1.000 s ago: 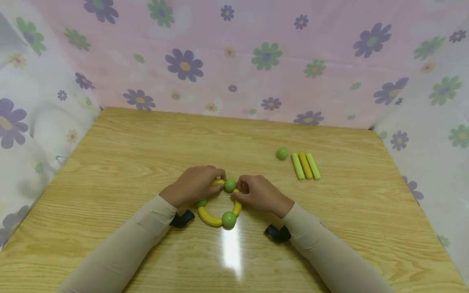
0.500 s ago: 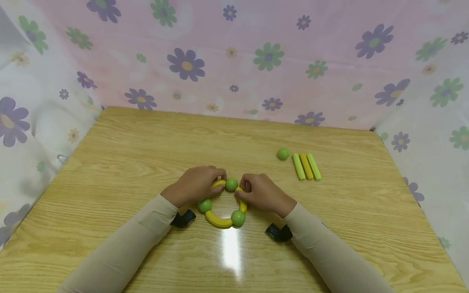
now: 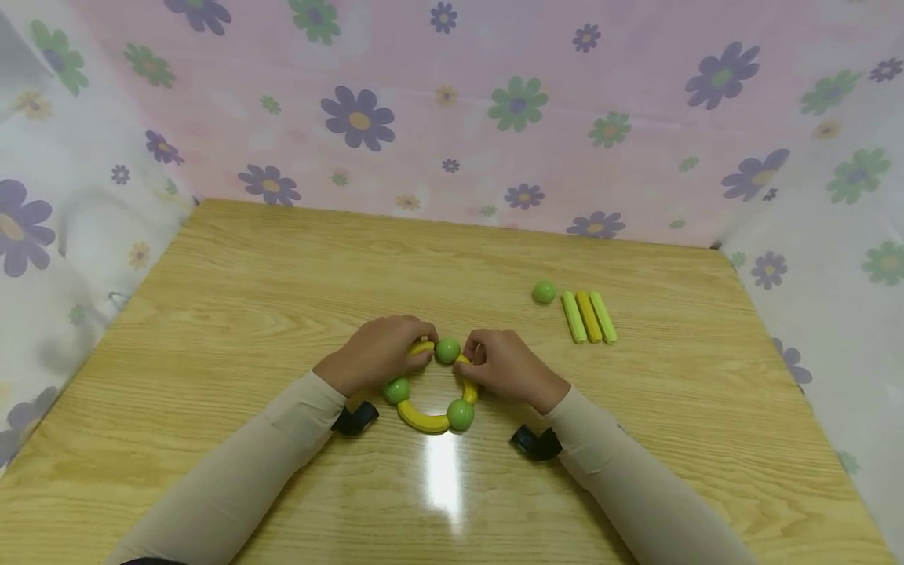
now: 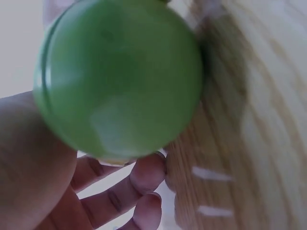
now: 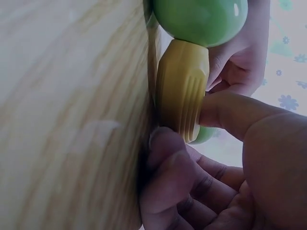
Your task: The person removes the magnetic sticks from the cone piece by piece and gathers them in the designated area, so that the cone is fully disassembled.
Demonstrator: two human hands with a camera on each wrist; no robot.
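Note:
Three green balls and curved yellow bars form a ring on the wooden table. My left hand [image 3: 381, 353] pinches the upper-left curved bar [image 3: 422, 347], mostly hidden under its fingers. My right hand [image 3: 510, 365] holds the right curved bar [image 3: 470, 391] between thumb and fingers; its ridged side [image 5: 184, 91] faces the right wrist view. The far ball [image 3: 447, 350] sits between both hands' fingertips. Another ball [image 3: 397, 390] lies below the left hand and fills much of the left wrist view. A curved bar [image 3: 424, 419] joins it to the near ball [image 3: 461, 414].
Farther right on the table lie a loose green ball [image 3: 544, 292] and three straight bars, two pale [image 3: 574, 317] and one deeper yellow [image 3: 589, 317], side by side. A flowered curtain [image 3: 452, 118] stands along the table's far edge and both sides.
The ring's near side has swung to the right, bringing the left ball out from beside the left hand. My right hand has shifted slightly right with its bar; the left has barely moved.

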